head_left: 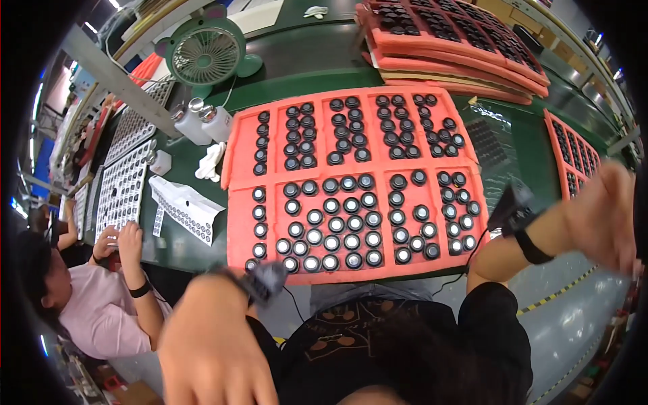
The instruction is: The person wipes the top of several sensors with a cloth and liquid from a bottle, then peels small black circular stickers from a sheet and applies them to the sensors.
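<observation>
Tray [239,223] looks like pink foam, matt and faintly soft-edged, its black round pieces [331,206] plastic-looking with glossy, light-catching tops. Bench [283,57] smooth and green with a low sheen, the clear film [505,177] on it crinkled and shiny; fan [204,57] of smooth pale-green plastic, bottles [217,125] of semi-matt white plastic under bright, metal-looking caps [196,104]. Label sheet [177,202] papery and creased, white cloth item [210,162] rumpled and matt, black shirt [412,337] soft dull fabric, grey floor [567,337] polished, throwing back light.
</observation>
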Action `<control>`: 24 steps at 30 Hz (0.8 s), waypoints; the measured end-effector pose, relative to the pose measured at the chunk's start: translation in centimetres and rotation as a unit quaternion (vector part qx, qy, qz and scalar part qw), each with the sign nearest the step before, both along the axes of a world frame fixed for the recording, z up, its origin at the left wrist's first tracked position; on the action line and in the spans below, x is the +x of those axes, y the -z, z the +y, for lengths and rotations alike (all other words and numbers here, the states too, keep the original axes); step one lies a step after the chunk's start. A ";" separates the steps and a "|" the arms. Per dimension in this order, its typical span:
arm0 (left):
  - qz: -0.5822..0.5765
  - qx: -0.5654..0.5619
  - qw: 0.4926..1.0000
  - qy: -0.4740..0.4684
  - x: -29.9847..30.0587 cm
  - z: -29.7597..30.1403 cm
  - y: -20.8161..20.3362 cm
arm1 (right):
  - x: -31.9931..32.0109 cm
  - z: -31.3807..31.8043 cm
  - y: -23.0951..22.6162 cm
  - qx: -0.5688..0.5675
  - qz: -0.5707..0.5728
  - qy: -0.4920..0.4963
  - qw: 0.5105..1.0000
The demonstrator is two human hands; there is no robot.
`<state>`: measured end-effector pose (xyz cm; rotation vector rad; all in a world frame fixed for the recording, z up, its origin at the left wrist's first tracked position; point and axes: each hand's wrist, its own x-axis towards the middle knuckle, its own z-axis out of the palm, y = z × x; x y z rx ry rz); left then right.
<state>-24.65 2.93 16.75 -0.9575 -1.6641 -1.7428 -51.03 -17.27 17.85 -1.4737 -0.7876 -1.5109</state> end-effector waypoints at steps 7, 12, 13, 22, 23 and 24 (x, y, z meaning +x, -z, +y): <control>0.018 0.395 0.729 -0.559 9.9 -9.6 9.6 | 13.1 -6.1 8.8 0.362 0.344 -0.001 0.866; -0.197 0.451 0.493 -0.717 10.0 -13.1 15.1 | 16.4 -6.1 15.1 0.390 0.472 0.099 0.785; -0.227 0.456 0.490 -0.708 9.9 -13.0 14.6 | 16.7 -6.0 15.4 0.372 0.483 0.163 0.776; -0.348 0.304 0.535 -0.707 7.1 -11.9 14.7 | 16.3 -5.6 15.1 -0.041 0.399 0.415 0.817; -0.349 0.306 0.536 -0.705 6.9 -11.8 14.6 | 16.2 -5.5 15.1 -0.009 0.450 0.351 0.821; -0.369 0.223 0.492 -0.756 6.8 -11.7 14.6 | 16.0 -5.5 15.1 0.024 0.497 0.284 0.820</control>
